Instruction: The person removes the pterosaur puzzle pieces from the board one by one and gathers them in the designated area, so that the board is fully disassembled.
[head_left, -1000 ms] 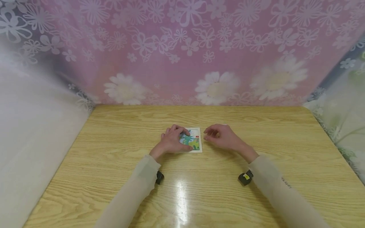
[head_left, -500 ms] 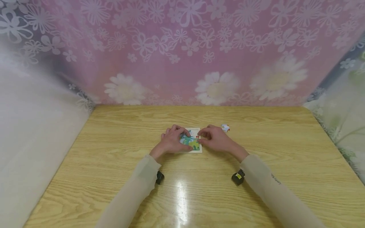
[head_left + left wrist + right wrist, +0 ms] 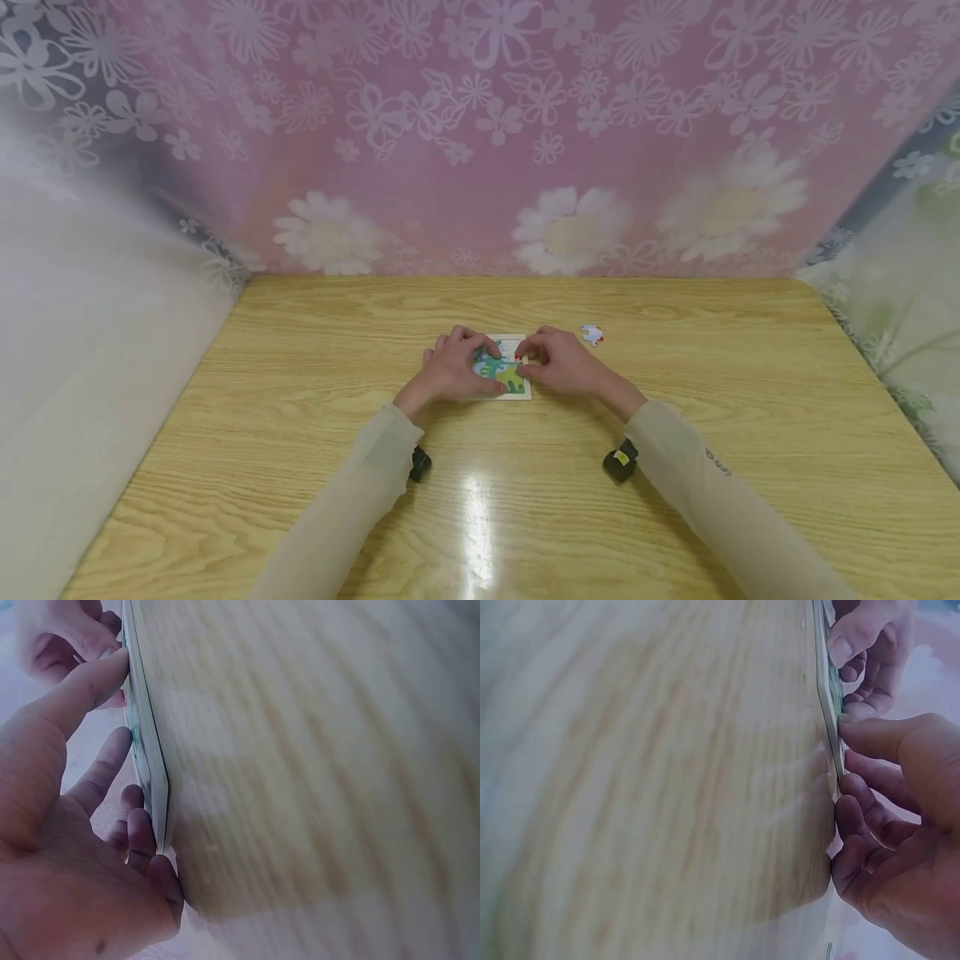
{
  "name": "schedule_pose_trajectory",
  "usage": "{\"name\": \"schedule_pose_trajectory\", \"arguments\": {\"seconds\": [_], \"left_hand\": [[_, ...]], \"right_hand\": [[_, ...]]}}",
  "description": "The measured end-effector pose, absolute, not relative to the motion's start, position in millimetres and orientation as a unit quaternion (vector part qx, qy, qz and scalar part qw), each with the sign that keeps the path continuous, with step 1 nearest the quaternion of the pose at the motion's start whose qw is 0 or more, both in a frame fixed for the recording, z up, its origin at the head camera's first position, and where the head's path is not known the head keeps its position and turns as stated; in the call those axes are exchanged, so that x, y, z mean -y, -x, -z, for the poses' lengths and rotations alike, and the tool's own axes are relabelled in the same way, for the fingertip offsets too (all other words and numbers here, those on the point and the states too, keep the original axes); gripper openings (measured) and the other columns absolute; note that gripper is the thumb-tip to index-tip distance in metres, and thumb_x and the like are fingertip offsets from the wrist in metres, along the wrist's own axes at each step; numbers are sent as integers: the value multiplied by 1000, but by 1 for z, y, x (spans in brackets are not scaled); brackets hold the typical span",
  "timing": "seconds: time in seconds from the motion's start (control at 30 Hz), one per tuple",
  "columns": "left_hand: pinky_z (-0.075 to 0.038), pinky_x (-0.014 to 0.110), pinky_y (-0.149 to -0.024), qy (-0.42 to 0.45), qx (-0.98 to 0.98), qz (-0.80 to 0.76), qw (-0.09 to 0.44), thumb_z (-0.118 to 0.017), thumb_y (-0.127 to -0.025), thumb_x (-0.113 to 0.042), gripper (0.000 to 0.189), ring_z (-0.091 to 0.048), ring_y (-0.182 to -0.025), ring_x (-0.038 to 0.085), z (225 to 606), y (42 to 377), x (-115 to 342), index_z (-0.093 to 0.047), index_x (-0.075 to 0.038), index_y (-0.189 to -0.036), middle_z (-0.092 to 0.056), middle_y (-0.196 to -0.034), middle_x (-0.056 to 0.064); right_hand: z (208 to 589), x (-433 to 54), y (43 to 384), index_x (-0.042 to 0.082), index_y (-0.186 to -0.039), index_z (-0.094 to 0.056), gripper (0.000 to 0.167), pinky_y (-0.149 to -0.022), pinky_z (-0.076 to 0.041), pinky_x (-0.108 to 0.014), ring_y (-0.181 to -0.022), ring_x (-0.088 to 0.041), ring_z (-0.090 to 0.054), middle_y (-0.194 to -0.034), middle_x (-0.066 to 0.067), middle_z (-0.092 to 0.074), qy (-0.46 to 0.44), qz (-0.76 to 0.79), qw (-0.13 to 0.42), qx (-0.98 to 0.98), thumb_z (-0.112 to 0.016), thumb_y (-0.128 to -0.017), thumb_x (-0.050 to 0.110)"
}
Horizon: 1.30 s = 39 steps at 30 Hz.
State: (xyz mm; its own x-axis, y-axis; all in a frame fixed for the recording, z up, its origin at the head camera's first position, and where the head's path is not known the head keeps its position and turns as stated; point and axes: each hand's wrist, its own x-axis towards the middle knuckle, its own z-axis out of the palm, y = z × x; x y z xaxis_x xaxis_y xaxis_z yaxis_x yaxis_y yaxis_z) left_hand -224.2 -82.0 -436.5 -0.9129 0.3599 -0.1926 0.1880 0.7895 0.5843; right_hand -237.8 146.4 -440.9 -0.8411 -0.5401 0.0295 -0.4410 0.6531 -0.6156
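Observation:
On the wooden table lies a small framed jigsaw puzzle (image 3: pixel 512 383) with a green and blue dinosaur picture and a pale border. My left hand (image 3: pixel 453 371) holds it at its left side, thumb and index finger on the picture and the other fingers bent by the far left corner. At the right edge, my right hand (image 3: pixel 564 362) pinches a puzzle piece (image 3: pixel 525 361) with a bit of red; the fingers hide most of it. Both wrist views show the thin board (image 3: pixel 154 772) edge-on between the hands. The board's left edge is under my left hand.
A loose white puzzle piece (image 3: pixel 592 335) with a red bit lies on the table (image 3: pixel 337 358) behind my right hand. Black wrist cameras (image 3: pixel 621 461) hang under both sleeves. A pink floral curtain (image 3: pixel 450 167) stands along the table's back edge.
My right hand has moved left from beside the board onto its right edge, uncovering the loose piece behind it. The left hand has stayed in place.

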Motion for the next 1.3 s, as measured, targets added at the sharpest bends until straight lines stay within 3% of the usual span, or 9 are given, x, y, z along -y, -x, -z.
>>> {"name": "schedule_pose_trajectory", "arguments": {"seconds": [1.3], "left_hand": [[-31, 48, -94, -133, -940, -273, 155, -83, -82, -47, 40, -41, -123, 31, 435, 227, 78, -66, -33, -116, -44, -140, 3]], "right_hand": [[446, -142, 239, 9, -106, -64, 16, -73, -48, -30, -76, -15, -57, -93, -5, -66, 236, 387, 102, -886, -74, -93, 12]]}}
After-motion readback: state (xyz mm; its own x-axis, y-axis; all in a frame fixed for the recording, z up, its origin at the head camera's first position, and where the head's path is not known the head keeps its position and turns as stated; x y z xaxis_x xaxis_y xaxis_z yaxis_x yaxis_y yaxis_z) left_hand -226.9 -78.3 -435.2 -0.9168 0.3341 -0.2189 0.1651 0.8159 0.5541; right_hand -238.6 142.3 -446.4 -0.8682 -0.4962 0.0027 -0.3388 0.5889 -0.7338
